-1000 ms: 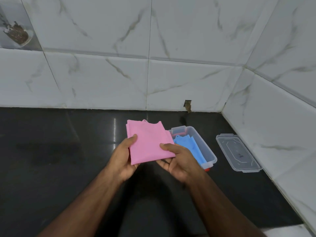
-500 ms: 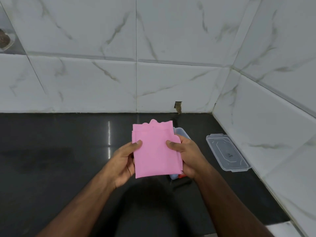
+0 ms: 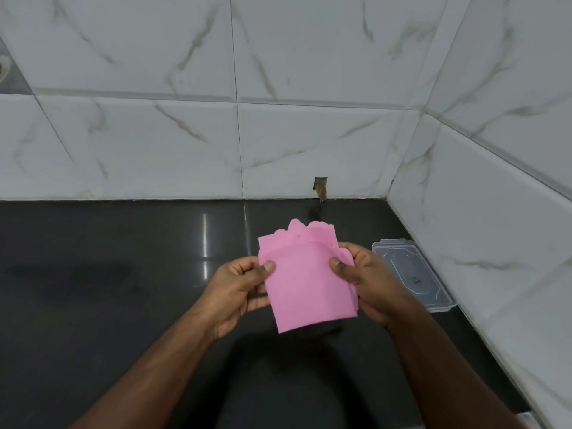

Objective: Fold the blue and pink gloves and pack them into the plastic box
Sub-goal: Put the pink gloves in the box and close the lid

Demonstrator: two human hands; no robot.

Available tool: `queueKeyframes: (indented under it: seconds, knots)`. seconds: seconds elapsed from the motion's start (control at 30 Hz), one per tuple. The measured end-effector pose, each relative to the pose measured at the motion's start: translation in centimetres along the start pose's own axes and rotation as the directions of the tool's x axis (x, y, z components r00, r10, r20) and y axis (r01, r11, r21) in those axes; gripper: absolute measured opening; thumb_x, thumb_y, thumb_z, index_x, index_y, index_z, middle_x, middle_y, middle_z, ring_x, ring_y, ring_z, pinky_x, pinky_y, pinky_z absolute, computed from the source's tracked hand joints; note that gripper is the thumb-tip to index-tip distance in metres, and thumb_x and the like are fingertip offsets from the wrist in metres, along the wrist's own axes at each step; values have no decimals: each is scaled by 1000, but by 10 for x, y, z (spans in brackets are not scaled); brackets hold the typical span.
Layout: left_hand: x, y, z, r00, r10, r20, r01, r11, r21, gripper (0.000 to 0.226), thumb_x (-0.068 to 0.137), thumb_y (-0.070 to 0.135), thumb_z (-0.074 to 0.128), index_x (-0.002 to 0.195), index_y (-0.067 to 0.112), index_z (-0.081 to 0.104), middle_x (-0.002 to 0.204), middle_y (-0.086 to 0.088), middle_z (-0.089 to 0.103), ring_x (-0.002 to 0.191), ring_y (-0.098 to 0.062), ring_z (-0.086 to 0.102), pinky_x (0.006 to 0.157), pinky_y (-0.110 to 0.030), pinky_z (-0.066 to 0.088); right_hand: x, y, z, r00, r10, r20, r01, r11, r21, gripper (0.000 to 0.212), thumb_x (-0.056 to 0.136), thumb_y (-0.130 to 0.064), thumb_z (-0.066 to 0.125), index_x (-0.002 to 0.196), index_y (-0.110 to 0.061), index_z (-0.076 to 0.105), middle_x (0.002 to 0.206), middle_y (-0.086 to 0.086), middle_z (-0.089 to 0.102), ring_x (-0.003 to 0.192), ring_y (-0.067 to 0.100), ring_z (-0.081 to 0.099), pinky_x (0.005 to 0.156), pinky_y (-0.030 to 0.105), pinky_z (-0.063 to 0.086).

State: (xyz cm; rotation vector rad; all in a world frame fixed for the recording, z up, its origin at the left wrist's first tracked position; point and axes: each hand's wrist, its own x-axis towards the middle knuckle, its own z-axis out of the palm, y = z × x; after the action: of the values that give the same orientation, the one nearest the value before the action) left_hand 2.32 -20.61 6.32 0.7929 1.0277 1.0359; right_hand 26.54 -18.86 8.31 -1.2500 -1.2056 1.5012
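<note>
Seemingly the folded pink glove (image 3: 305, 283) is pinched between left hand (image 3: 235, 289) and right hand (image 3: 368, 283), packing not yet done, box hidden

Pink glove (image 3: 305, 283); black counter (image 3: 108, 274); white veined tiles (image 3: 154, 134).

Glossy black counter (image 3: 123, 305), clear plastic lid (image 3: 411, 274)

Both hands, left (image 3: 235, 286) and right (image 3: 368, 280), pinch the folded pink glove (image 3: 305, 280) above the counter (image 3: 123, 274).
</note>
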Motion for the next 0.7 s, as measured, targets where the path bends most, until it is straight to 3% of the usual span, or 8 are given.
queueKeyframes:
  seconds: [0.23,0.37,0.53,0.7]
  knots:
    - [28,6,29,996,0,-87,2,1000,26,33,92,23,69,110,-4,67,104,-18,76,84,-22,75,71,-35,63,33,-12,-25,999,49,-20,-49,999,4,22,96,-9,59,117,-10,64,111,13,72,105,36,68,88,56,55]
    - [44,4,38,989,-12,-144,22,997,71,41,93,22,69,116,-11,62,104,-21,76,81,-22,73,69,-35,64,49,-14,-36,995,91,-31,-91,996,-22,20,95,-8,60,114,-11,65,108,12,74,104,35,69,88,57,56]
    - [58,-1,46,973,-15,-232,57,983,177,37,93,20,70,113,-11,63,101,-20,76,86,-27,74,58,-30,61,66,-14,-40,991,120,-61,-130,965,-226,18,97,-12,58,114,-13,64,107,10,72,98,30,69,87,53,57]
    - [60,-6,46,963,10,-269,61,965,256,26,93,16,70,107,-5,65,98,-19,77,85,-27,77,60,-32,63,75,-4,-36,992,94,-85,-122,892,-436,22,95,-14,60,117,-12,62,107,8,69,98,26,67,91,52,55]
